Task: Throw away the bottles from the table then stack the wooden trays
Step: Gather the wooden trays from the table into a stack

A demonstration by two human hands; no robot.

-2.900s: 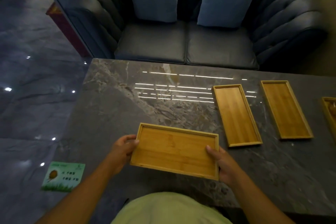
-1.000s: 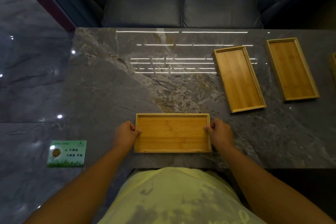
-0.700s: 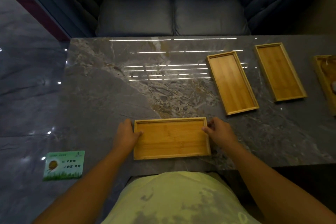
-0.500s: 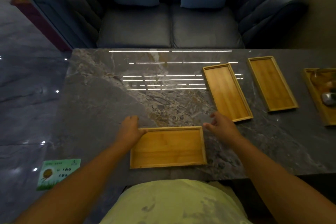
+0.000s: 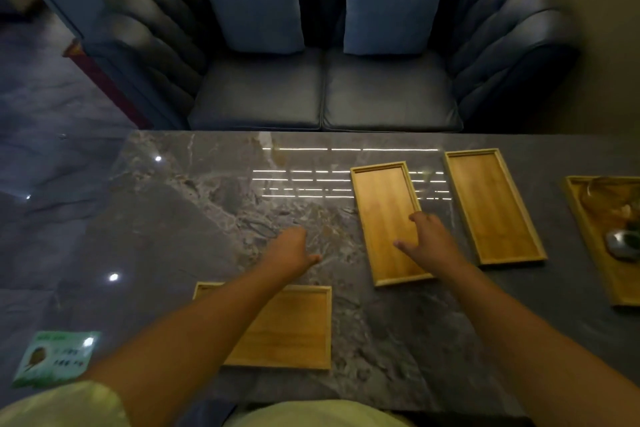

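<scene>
1. Reviewing progress: we see no bottles on the marble table (image 5: pixel 194 218), so we judge the throwing-away step finished, though the table's right end runs out of view. Stacking is not yet done; no tray sits on another.
2. Near tray (image 5: pixel 294 326) lies flat at 6 o'clock by the table's near edge, partly under our left forearm.
3. Middle tray (image 5: pixel 381 198) lies at 1 o'clock, lengthwise away from us; far tray (image 5: pixel 491 204) is beside it at 2 o'clock, apart. A fourth tray (image 5: pixel 588 236) at 3 o'clock holds small items, too blurred to identify.
4. Left hand (image 5: pixel 289 251) is extended over bare marble at 12 o'clock of the near tray, fingers loose, grasping nothing.
5. Right hand (image 5: pixel 427 241) is over the middle tray's near half, fingers spread, not closed on it; contact cannot be told.
6. Judgement: the middle tray is the next pickup.
</scene>
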